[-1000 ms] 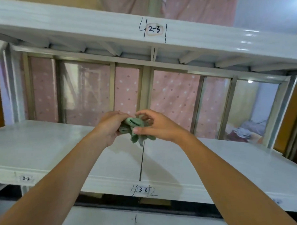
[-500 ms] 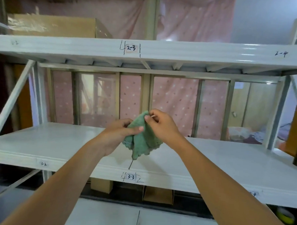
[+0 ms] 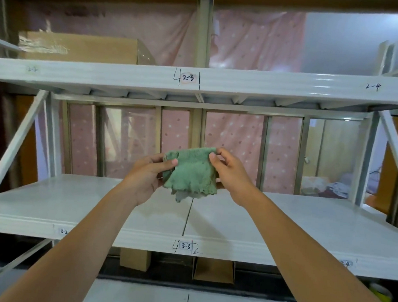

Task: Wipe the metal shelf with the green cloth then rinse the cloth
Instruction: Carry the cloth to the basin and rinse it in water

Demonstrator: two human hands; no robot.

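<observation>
green cloth (image 3: 192, 171), a bunched wad between our hands a second ago, is now opened out flat. our left hand (image 3: 144, 178) pinches its upper left corner and our right hand (image 3: 231, 172) pinches the upper right. it hangs in the air just above the white metal shelf (image 3: 281, 223) with the 3-3 label (image 3: 186, 246), not touching it. we judge the wiping comes next.

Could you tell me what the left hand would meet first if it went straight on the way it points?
Beyond the green cloth that the left hand pinches, probably the rear upright of the metal shelf; the way there looks free, though depth is unclear.
</observation>
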